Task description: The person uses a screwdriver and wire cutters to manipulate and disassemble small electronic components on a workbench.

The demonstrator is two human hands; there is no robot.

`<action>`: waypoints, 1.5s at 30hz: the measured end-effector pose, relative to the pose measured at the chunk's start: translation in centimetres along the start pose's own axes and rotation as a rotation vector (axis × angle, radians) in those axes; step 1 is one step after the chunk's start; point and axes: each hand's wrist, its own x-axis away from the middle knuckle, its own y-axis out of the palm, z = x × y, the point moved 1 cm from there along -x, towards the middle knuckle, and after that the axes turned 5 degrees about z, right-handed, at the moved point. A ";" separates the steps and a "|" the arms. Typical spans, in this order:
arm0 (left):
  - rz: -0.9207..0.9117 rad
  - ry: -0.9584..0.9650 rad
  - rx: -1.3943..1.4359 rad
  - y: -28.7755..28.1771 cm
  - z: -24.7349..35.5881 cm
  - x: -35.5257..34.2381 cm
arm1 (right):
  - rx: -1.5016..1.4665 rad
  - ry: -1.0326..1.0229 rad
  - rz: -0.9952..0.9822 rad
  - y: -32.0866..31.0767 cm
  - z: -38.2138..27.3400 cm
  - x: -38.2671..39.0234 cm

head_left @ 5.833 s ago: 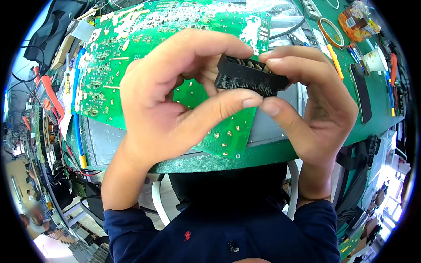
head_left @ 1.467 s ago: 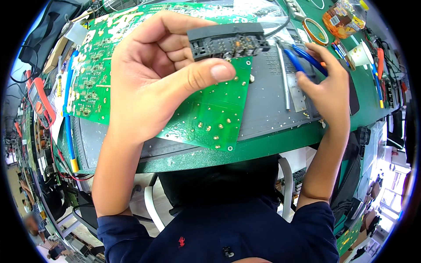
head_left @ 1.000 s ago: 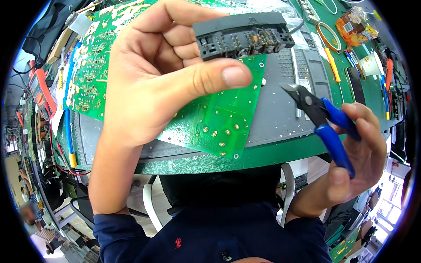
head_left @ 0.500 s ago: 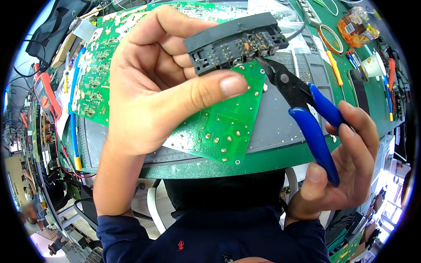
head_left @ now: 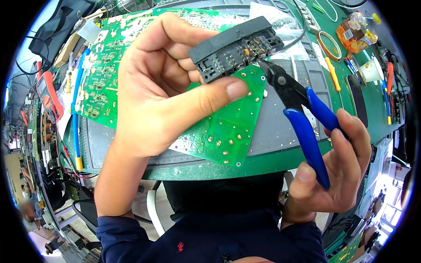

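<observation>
Between the thumb and fingers of my left hand [head_left: 162,96] is a black rectangular electronic part [head_left: 237,50], its underside with rows of small metal contacts turned toward me. My right hand [head_left: 335,168] is closed round the blue handles of a pair of flush cutters [head_left: 283,81]. The cutters' dark tips are at the lower edge of the black part; whether they touch it I cannot tell. Beneath both hands lies a large green circuit board [head_left: 237,118] with solder points, partly hidden by my left hand and forearm.
The board rests on a grey work mat [head_left: 280,131] over a green table. At the left lie a red multimeter [head_left: 49,96] and a blue tube-like tool [head_left: 75,131]. On the right are an orange-handled screwdriver [head_left: 332,74], a phone [head_left: 357,94], a white cup [head_left: 371,68] and a snack bottle [head_left: 357,33].
The black part and my left hand have shifted slightly right and down, with the part tilted a little more. My right hand and the cutters have moved slightly left.
</observation>
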 end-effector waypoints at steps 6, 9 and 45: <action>-0.011 0.037 -0.037 -0.1 -0.1 -0.1 | 0.018 -0.019 -0.025 0.1 -0.4 0.2; -0.001 0.038 -0.058 -0.1 0.0 0.0 | 0.027 -0.011 -0.015 0.3 -0.7 0.2; -0.018 0.193 -0.199 -0.4 -0.2 0.0 | -0.253 0.174 0.057 3.2 -0.9 -0.1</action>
